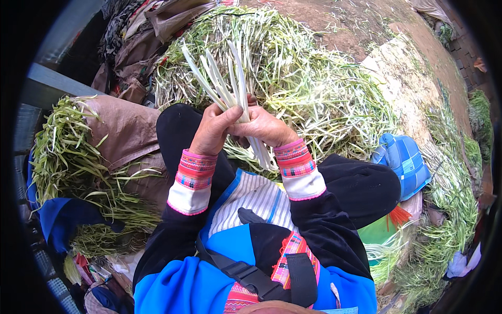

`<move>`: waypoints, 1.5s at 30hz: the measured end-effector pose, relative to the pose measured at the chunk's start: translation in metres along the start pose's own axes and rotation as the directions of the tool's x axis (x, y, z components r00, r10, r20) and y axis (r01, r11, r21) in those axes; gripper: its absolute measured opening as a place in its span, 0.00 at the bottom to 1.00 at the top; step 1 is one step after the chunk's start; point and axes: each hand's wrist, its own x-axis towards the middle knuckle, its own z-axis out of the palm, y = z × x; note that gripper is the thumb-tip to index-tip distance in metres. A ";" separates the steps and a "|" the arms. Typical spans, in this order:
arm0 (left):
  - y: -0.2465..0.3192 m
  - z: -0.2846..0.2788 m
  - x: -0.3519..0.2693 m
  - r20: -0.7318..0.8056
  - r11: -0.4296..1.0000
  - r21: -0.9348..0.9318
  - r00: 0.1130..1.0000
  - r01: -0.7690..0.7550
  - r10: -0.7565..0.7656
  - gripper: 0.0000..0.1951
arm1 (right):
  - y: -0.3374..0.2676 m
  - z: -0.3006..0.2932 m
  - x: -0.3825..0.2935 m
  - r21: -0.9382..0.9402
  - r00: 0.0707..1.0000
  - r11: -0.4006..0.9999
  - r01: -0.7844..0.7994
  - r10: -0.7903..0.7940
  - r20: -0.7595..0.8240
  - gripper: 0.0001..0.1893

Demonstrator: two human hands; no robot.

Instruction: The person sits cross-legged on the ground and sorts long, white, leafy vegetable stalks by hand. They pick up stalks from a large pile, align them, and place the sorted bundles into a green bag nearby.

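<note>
Both my hands hold one small bundle of pale green-white plant stalks (225,84) in front of my crossed legs. The stalks fan out at the top and come together between my fingers, and their lower ends show below. My left hand (215,127) has its thumb across the stalks. My right hand (266,123) closes round them from the other side; some of its fingers are hidden behind the bundle. Just beyond my hands lies a large heap of similar cut green and white stalks (329,94).
At the left, more green leaves (66,153) lie beside a brown cloth sack (121,129). A blue checked bundle (404,165) rests by my right knee. Stalks lie along the right, and an orange-red tuft (399,216) lies near a green sheet (376,232).
</note>
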 end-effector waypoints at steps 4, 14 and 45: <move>-0.005 0.002 -0.001 -0.100 0.999 -0.019 0.994 -0.036 0.033 0.14 | 0.004 0.003 -0.002 -0.194 0.997 0.978 0.072 -0.068 0.028 0.12; -0.008 0.018 -0.009 -0.183 0.999 0.027 0.982 -0.039 0.044 0.09 | -0.042 -0.008 -0.002 -0.413 0.807 0.838 0.358 -0.500 -0.315 0.17; -0.026 0.027 -0.003 -0.319 0.984 0.146 0.937 -0.098 0.141 0.09 | -0.030 -0.027 0.013 -0.079 0.616 0.823 0.562 -0.480 -0.625 0.11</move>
